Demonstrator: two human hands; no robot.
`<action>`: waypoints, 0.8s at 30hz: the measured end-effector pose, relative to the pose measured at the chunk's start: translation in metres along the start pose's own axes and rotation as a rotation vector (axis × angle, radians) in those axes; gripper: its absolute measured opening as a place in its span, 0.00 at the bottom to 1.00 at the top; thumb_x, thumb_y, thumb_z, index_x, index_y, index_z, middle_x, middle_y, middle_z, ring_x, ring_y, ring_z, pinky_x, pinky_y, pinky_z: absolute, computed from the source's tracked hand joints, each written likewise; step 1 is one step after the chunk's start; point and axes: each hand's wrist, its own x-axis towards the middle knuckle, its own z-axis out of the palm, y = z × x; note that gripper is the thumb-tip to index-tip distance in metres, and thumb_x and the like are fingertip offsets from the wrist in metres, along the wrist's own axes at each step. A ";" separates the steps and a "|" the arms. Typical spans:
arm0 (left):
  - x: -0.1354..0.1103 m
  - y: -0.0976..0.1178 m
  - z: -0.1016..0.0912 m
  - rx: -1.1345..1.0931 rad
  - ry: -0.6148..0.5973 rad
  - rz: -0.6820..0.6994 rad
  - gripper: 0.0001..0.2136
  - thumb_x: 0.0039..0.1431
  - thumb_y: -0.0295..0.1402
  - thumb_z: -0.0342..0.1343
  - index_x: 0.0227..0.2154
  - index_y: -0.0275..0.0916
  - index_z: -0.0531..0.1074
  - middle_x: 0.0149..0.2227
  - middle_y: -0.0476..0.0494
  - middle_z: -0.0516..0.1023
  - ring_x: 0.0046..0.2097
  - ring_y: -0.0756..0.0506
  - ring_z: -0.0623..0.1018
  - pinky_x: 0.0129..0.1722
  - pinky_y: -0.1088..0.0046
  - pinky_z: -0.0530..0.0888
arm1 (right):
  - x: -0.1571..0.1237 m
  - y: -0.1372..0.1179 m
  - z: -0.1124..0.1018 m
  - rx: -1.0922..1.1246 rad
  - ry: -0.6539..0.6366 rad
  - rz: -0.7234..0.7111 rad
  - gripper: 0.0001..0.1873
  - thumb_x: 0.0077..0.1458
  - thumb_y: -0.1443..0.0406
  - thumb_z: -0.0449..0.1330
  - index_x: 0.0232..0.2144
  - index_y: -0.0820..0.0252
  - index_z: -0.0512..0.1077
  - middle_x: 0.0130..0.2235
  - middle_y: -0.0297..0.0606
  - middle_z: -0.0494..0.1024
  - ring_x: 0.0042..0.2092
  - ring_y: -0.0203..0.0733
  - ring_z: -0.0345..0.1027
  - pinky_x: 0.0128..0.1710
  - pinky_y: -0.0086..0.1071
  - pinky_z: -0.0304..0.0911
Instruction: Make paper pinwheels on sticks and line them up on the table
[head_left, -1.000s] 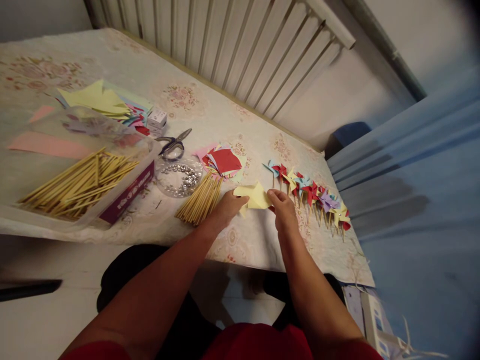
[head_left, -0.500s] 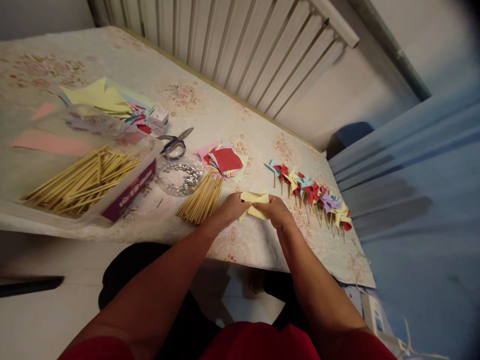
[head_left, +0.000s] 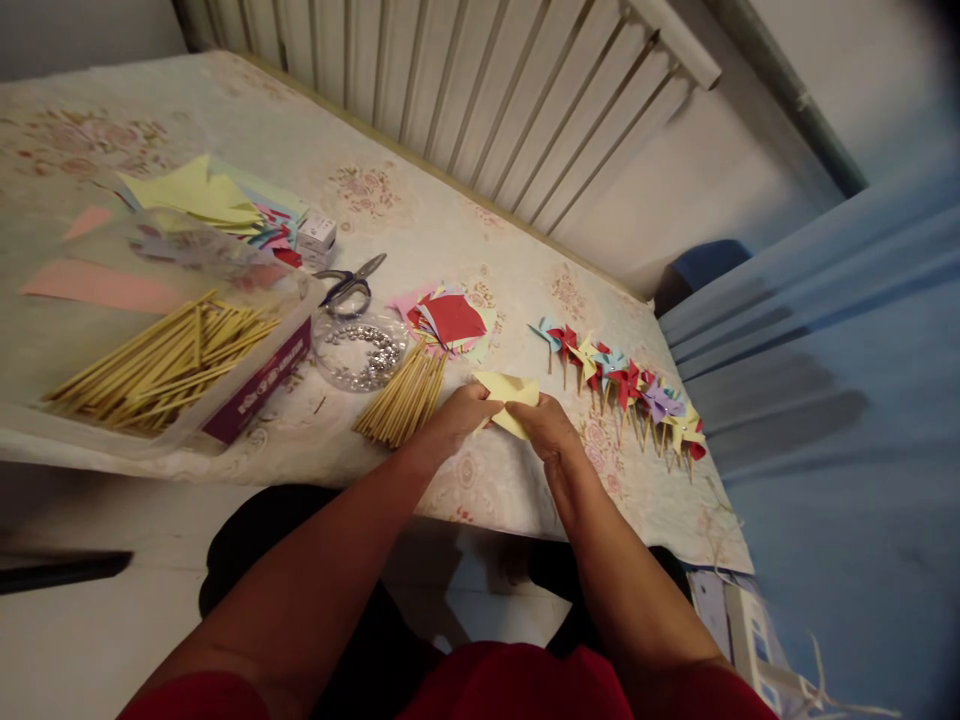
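Both hands pinch a small yellow paper piece [head_left: 508, 392] just above the table's near edge. My left hand [head_left: 459, 415] grips its left side and my right hand [head_left: 547, 428] grips its right side with fingers folded over it. A loose bundle of wooden sticks [head_left: 403, 395] lies just left of my left hand. A row of finished paper pinwheels [head_left: 622, 385] on sticks lies to the right of my right hand.
A stack of cut coloured paper squares [head_left: 448, 320], a clear dish of silver pins [head_left: 360, 350], scissors [head_left: 349, 285] and a clear box of sticks [head_left: 161, 360] sit on the floral tablecloth [head_left: 420, 225]. Paper sheets [head_left: 202, 200] lie at far left; a radiator [head_left: 487, 80] stands behind.
The hands have drawn closer together and folded the yellow paper inward; it looks smaller and more bunched than a second ago. Nothing else on the table moved.
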 end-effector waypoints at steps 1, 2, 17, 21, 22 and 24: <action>0.000 0.000 0.000 -0.015 -0.004 -0.004 0.11 0.48 0.24 0.55 0.36 0.29 0.76 0.27 0.46 0.76 0.25 0.54 0.69 0.26 0.79 0.63 | -0.001 0.000 0.000 0.010 -0.004 0.003 0.17 0.36 0.65 0.65 0.34 0.62 0.75 0.33 0.38 0.82 0.32 0.43 0.75 0.32 0.31 0.69; -0.001 0.001 0.000 -0.028 -0.009 -0.006 0.12 0.48 0.24 0.55 0.37 0.29 0.76 0.28 0.45 0.77 0.26 0.53 0.70 0.27 0.79 0.64 | -0.001 -0.001 0.001 0.020 -0.007 0.005 0.17 0.35 0.65 0.65 0.34 0.62 0.75 0.32 0.38 0.82 0.32 0.43 0.75 0.32 0.31 0.69; 0.005 -0.005 -0.003 0.028 -0.060 0.009 0.10 0.48 0.24 0.56 0.35 0.31 0.76 0.27 0.46 0.76 0.31 0.49 0.75 0.36 0.73 0.71 | 0.001 -0.001 -0.003 -0.011 -0.036 -0.010 0.17 0.33 0.62 0.66 0.31 0.59 0.75 0.30 0.37 0.81 0.31 0.44 0.74 0.33 0.35 0.69; 0.001 -0.001 -0.002 -0.032 -0.036 -0.023 0.10 0.48 0.26 0.58 0.35 0.31 0.75 0.27 0.46 0.76 0.32 0.50 0.75 0.35 0.75 0.70 | 0.000 -0.001 0.001 0.029 -0.015 -0.026 0.18 0.35 0.62 0.65 0.33 0.59 0.74 0.31 0.36 0.81 0.29 0.42 0.73 0.31 0.33 0.67; 0.000 0.000 -0.002 -0.042 -0.035 -0.034 0.10 0.48 0.27 0.58 0.35 0.31 0.75 0.27 0.46 0.75 0.32 0.50 0.74 0.35 0.75 0.70 | 0.000 -0.001 0.002 0.047 -0.015 -0.029 0.18 0.35 0.63 0.65 0.33 0.60 0.74 0.31 0.36 0.81 0.29 0.42 0.73 0.30 0.32 0.67; -0.001 0.001 -0.001 -0.058 -0.038 -0.049 0.11 0.47 0.29 0.60 0.35 0.31 0.75 0.28 0.45 0.76 0.31 0.50 0.74 0.34 0.75 0.70 | 0.000 -0.001 0.004 0.094 -0.022 -0.027 0.18 0.34 0.63 0.65 0.33 0.61 0.74 0.30 0.35 0.80 0.28 0.40 0.72 0.30 0.32 0.66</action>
